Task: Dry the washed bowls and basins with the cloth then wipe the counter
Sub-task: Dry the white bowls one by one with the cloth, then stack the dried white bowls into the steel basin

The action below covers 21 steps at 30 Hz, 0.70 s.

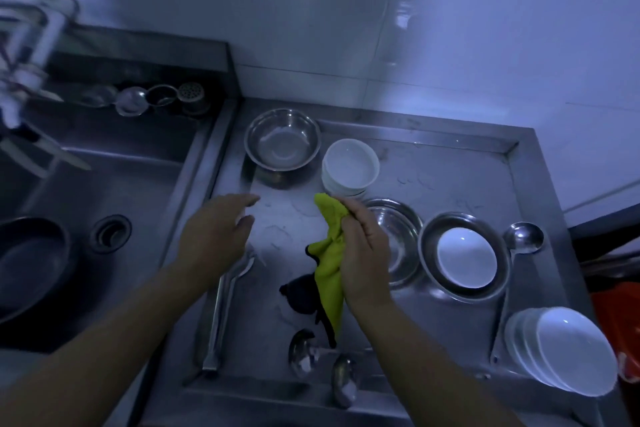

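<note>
a steel counter [450,163] seen from above. the right hand [363,253] grips a green cloth [330,263] hanging over the counter's middle. the left hand [214,236] hovers with fingers loose, holding nothing, just short of a steel basin [282,140]. stacked white bowls [349,166] sit beside the basin.

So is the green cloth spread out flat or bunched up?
Bunched up: the right hand grips the cloth, which hangs crumpled above the counter.

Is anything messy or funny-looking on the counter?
A little. The stack of white dishes at the counter's right edge leans on its side instead of lying flat, and water patches dot the steel. Nothing looks broken.
</note>
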Each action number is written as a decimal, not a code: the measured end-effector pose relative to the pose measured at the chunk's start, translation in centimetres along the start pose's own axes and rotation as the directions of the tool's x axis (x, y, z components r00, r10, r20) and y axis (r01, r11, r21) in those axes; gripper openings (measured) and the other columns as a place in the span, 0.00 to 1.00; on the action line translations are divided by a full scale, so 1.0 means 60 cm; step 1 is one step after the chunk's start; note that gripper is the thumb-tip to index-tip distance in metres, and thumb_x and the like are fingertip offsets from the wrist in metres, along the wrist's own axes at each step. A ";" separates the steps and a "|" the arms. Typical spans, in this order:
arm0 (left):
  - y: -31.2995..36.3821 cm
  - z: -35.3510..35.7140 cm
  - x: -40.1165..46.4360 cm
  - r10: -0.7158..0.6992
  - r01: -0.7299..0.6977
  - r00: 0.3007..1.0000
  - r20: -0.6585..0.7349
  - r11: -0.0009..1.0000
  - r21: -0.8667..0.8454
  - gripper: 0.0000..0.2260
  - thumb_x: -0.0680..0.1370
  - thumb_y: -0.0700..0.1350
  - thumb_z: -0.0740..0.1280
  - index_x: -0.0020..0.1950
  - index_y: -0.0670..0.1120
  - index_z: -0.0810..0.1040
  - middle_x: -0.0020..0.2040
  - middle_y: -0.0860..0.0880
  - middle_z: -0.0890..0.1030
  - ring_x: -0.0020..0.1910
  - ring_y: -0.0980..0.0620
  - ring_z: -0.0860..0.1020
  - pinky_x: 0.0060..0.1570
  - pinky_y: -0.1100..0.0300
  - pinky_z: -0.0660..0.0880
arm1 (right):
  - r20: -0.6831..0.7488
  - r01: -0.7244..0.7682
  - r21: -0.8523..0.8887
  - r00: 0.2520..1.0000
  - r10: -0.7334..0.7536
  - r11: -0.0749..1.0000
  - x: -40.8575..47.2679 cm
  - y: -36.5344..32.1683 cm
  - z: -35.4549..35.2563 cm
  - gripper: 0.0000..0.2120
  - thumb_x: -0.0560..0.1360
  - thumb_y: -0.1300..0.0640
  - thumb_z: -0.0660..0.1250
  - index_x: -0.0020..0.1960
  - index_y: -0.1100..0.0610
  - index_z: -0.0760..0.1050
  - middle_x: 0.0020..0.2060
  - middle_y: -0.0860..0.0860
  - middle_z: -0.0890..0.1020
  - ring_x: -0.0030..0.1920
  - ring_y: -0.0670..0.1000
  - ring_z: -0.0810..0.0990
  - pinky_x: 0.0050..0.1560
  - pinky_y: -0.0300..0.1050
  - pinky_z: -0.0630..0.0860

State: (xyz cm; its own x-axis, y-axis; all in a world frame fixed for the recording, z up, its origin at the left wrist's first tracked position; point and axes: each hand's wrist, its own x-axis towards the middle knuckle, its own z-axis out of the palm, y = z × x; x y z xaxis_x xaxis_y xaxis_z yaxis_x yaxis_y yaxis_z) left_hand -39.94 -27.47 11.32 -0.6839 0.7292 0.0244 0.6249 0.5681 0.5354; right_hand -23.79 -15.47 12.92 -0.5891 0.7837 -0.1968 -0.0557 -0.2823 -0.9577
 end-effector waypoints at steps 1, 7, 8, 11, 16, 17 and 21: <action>-0.012 -0.009 -0.020 -0.052 0.052 0.999 0.010 0.999 -0.009 0.15 0.77 0.39 0.64 0.64 0.44 0.76 0.62 0.47 0.78 0.62 0.46 0.74 0.61 0.58 0.66 | 0.006 -0.014 -0.007 1.000 0.014 1.000 -0.003 0.014 0.017 0.16 0.79 0.61 0.58 0.50 0.46 0.81 0.47 0.55 0.82 0.34 0.55 0.80 0.33 0.45 0.79; -0.065 -0.016 -0.107 -0.121 0.124 0.991 0.062 0.991 -0.047 0.13 0.77 0.39 0.64 0.61 0.46 0.79 0.57 0.47 0.81 0.56 0.46 0.77 0.55 0.54 0.73 | 0.030 -0.024 -0.432 0.999 0.041 0.901 -0.022 0.149 0.068 0.15 0.78 0.69 0.61 0.63 0.60 0.73 0.59 0.58 0.74 0.56 0.55 0.78 0.59 0.40 0.73; -0.072 -0.012 -0.118 -0.114 0.117 0.992 0.061 0.992 -0.055 0.12 0.77 0.38 0.65 0.59 0.45 0.79 0.55 0.46 0.82 0.55 0.44 0.78 0.54 0.53 0.73 | 0.072 0.007 -0.560 0.997 0.040 0.829 -0.023 0.173 0.066 0.16 0.77 0.71 0.61 0.64 0.63 0.72 0.61 0.60 0.72 0.61 0.60 0.74 0.63 0.39 0.67; -0.084 -0.001 -0.145 -0.087 0.092 0.994 0.065 0.992 -0.081 0.12 0.76 0.38 0.65 0.58 0.45 0.80 0.53 0.46 0.83 0.52 0.45 0.79 0.51 0.54 0.75 | 0.213 0.101 -0.812 0.968 0.131 0.574 -0.023 0.216 0.058 0.19 0.79 0.65 0.60 0.70 0.62 0.69 0.71 0.63 0.64 0.71 0.59 0.64 0.70 0.43 0.59; -0.088 0.014 -0.163 0.030 -0.023 0.995 0.095 0.996 -0.081 0.12 0.72 0.35 0.69 0.55 0.43 0.82 0.50 0.45 0.84 0.49 0.44 0.81 0.50 0.59 0.72 | 0.283 0.237 -0.954 0.913 0.293 0.183 -0.014 0.222 0.046 0.22 0.82 0.54 0.56 0.76 0.47 0.59 0.77 0.51 0.54 0.75 0.51 0.57 0.71 0.45 0.56; -0.085 0.016 -0.164 0.039 -0.029 0.993 0.107 0.995 -0.094 0.13 0.73 0.35 0.69 0.55 0.43 0.82 0.51 0.46 0.84 0.50 0.45 0.81 0.50 0.61 0.70 | 0.294 0.234 -0.949 0.899 0.324 0.211 -0.015 0.213 0.044 0.23 0.82 0.55 0.57 0.76 0.48 0.59 0.77 0.52 0.54 0.75 0.52 0.57 0.72 0.46 0.57; -0.059 0.022 -0.152 0.129 -0.110 0.981 0.143 0.985 -0.133 0.13 0.73 0.36 0.69 0.56 0.44 0.82 0.52 0.47 0.83 0.50 0.46 0.81 0.49 0.61 0.72 | 0.229 0.134 -0.906 0.953 0.200 0.402 -0.042 0.161 0.021 0.24 0.77 0.66 0.61 0.72 0.55 0.67 0.73 0.55 0.64 0.72 0.54 0.64 0.68 0.40 0.60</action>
State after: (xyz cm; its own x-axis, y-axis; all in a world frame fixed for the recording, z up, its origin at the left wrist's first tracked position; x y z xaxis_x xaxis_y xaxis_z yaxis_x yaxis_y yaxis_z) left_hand -35.42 -35.67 8.09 -0.5367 0.8433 -0.0278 0.6408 0.4289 0.6367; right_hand -23.83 -20.85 4.45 -0.7571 0.5635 -0.3307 0.6292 0.4924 -0.6014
